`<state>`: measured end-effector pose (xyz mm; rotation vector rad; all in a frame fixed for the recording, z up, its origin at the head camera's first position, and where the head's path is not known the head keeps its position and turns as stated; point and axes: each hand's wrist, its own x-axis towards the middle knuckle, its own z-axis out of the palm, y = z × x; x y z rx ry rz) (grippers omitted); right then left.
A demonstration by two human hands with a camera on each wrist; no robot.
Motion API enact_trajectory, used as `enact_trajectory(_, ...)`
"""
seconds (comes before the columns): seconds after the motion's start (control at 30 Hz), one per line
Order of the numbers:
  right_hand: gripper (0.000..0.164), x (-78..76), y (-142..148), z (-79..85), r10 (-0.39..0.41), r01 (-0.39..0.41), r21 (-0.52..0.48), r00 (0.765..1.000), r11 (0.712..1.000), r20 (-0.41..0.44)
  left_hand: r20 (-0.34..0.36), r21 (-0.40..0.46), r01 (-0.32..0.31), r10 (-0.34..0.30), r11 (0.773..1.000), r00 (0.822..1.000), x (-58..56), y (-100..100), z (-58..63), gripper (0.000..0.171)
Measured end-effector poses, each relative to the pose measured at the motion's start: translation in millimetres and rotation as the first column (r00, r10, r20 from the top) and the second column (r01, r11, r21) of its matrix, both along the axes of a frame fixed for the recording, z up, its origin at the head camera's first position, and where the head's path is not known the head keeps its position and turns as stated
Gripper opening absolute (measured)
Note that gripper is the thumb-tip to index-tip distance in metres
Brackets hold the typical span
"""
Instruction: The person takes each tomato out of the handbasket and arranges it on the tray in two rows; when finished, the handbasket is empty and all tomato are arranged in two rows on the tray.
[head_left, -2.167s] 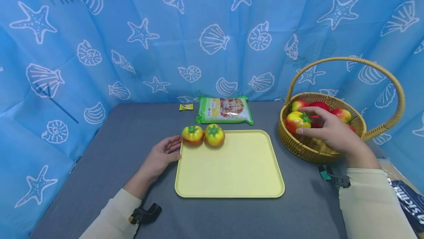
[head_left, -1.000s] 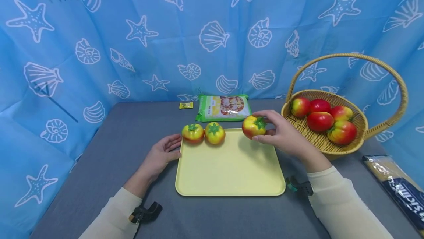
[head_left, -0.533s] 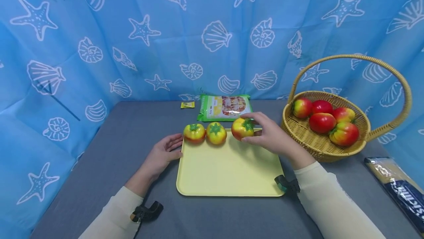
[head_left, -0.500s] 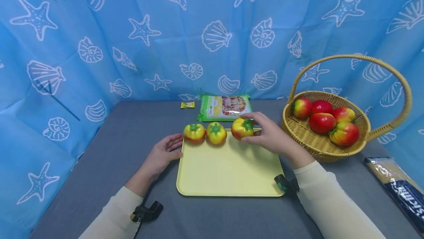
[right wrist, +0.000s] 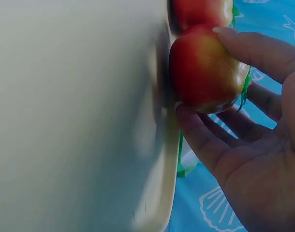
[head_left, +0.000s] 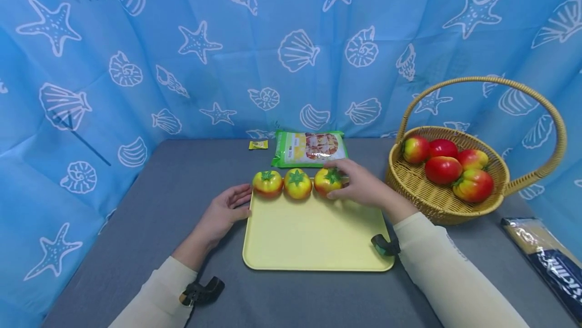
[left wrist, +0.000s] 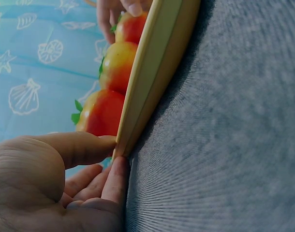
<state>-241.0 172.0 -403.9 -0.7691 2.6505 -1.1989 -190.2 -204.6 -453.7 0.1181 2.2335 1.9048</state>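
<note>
A pale yellow tray [head_left: 313, 239] lies on the table, with three red-and-yellow tomatoes with green leafy tops in a row along its far edge. The left tomato [head_left: 267, 186] fills the tray's far left corner, and the middle tomato [head_left: 297, 187] sits right beside it. My right hand [head_left: 361, 186] holds the third tomato [right wrist: 203, 70] between thumb and fingers, at the row's right end, low over the tray. At the tray's left side, my left hand [head_left: 223, 217] pinches the rim, thumb on top and a finger below, as the left wrist view shows.
A wicker basket [head_left: 411, 199] with a tall handle stands at the right, with several red and red-yellow fruits [head_left: 443, 170] inside. Behind the tray lie a green-edged food packet [head_left: 310, 148] and a small yellow sachet [head_left: 258, 144]. A long dark-blue packet [head_left: 547, 257] lies far right.
My right hand has carried a tomato from the basket leftward to the tray's far edge, and lowered it beside the middle tomato. My left hand has stayed at the rim.
</note>
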Motion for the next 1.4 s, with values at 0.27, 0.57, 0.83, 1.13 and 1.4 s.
enact_trajectory(0.27, 0.073, -1.1, -1.6, -3.9, 0.013, -0.012, -0.005, 0.999, 1.0, 0.04, -0.001, 0.003, -0.002, 0.002, 1.0, 1.0, 1.1, 2.0, 1.7, 0.072)
enact_trajectory(0.57, 0.077, 0.9, -3.6, -4.1, 0.018, -0.017, -0.022, 0.998, 1.0, 0.059, -0.023, 0.03, 0.029, -0.028, 0.999, 0.999, 1.9, -0.5, -0.3, 0.073)
enact_trajectory(0.83, 0.08, 0.9, -0.3, -2.9, 0.03, -0.026, -0.07, 0.998, 0.997, 0.051, -0.018, 0.028, 0.023, -0.022, 0.999, 1.0, 2.0, 0.1, 0.2, 0.073)
enact_trajectory(1.13, 0.078, 7.3, 7.6, 13.6, 0.005, 0.009, -0.152, 0.996, 0.988, 0.093, -0.009, 0.016, 0.01, -0.01, 1.0, 1.0, 1.5, 1.3, 0.6, 0.073)
enact_trajectory(1.4, 0.072, 12.8, 19.8, 29.2, -0.044, 0.057, -0.202, 0.997, 0.978, 0.066, -0.011, 0.001, 0.004, -0.004, 1.0, 1.0, 1.2, 1.5, 1.1, 0.073)
